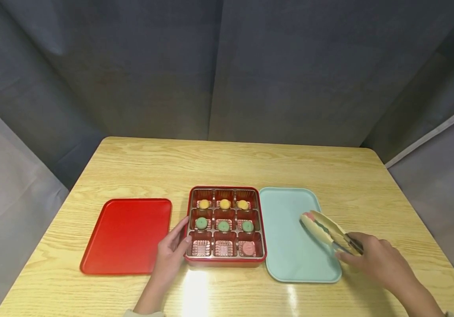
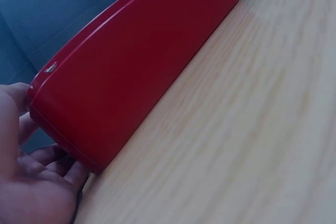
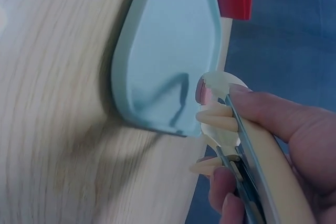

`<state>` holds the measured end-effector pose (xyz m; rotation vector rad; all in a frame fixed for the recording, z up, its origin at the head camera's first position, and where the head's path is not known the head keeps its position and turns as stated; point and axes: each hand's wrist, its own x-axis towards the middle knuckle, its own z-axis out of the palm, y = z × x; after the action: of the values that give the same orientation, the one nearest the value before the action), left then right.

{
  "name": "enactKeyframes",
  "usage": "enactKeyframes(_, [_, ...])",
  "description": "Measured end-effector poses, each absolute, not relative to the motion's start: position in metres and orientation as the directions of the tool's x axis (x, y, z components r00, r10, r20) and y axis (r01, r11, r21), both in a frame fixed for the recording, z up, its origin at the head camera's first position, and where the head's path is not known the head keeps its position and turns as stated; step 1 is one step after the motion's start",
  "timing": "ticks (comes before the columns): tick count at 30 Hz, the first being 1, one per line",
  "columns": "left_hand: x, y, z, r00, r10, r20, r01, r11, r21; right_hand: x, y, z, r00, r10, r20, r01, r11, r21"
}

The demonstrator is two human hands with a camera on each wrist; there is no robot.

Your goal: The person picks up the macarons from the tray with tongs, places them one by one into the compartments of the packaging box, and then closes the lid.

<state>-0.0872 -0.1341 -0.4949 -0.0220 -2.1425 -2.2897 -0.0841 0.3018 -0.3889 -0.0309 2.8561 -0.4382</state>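
My left hand (image 1: 170,252) touches the left side of a red box (image 1: 227,263), its fingertips at the wall and rim. A clear divided insert in the box bears yellow macarons (image 1: 225,204) in the back row, green macarons (image 1: 223,226) in the middle row and one pink macaron (image 1: 248,248) at front right. My right hand (image 1: 377,259) grips cream-coloured tongs (image 1: 317,230) over the right part of the light blue tray (image 1: 290,259). Another pink macaron (image 3: 201,92) sits between the tong heads, partly hidden by them.
A flat red tray (image 1: 128,237) lies left of the box on the wooden table (image 1: 227,165). The light blue tray stands right beside the box. Dark grey curtains (image 1: 211,70) hang behind the table and at its sides.
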Motion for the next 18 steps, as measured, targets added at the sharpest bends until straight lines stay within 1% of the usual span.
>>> enactKeyframes(10, [-0.089, -0.134, -0.496, -0.999, -0.007, 0.049, 0.05, -0.051, 0.997, -0.074, 0.276, -0.378, -0.991, -0.084, -0.102, -0.046, 0.941, -0.336])
enactKeyframes(18, [-0.088, -0.133, -0.495, -0.999, 0.002, 0.045, 0.045, -0.066, 0.997, -0.07, 0.25, -0.368, -0.992, -0.112, -0.063, -0.081, 0.925, -0.372])
